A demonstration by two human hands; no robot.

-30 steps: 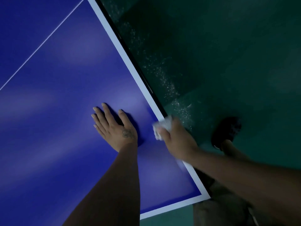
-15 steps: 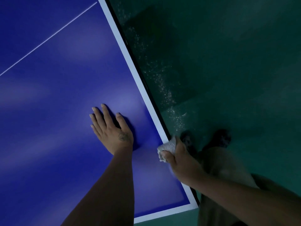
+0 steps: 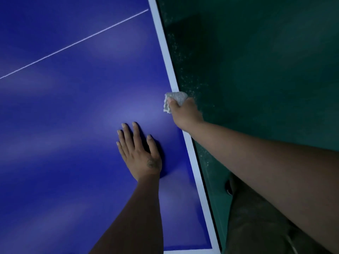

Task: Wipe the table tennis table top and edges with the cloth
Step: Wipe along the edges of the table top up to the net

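- Trousers (image 3: 256,222) of yours fill the near right corner, below your right forearm and just beside the table's side edge.
- Your left forearm comes up from the bottom of the view over the blue table (image 3: 64,125), nearer to you than either hand.
- Your left hand (image 3: 139,153) lies flat on the top, palm down, fingers spread a little and pointing away from you; it grips nothing. A small dark mark shows on its back near the wrist.
- The white border (image 3: 192,162) runs just right of your left hand, along the side edge, and turns at the corner near you, by your left forearm.
- Your right hand (image 3: 185,112) sits farther out than the left and to its right, over the side edge, closed around the cloth (image 3: 176,99).
- The cloth is white and bunched; it sticks out past your fingers, on the far and left side of your right hand, resting on the border where it meets the blue. Whether it also wraps down the rim you cannot tell.
- The floor (image 3: 266,70), dark green, lies right of your right hand, with pale specks scattered close along the table's edge.
- A thin white line (image 3: 73,44) crosses the top well beyond both hands, meeting the border far ahead.
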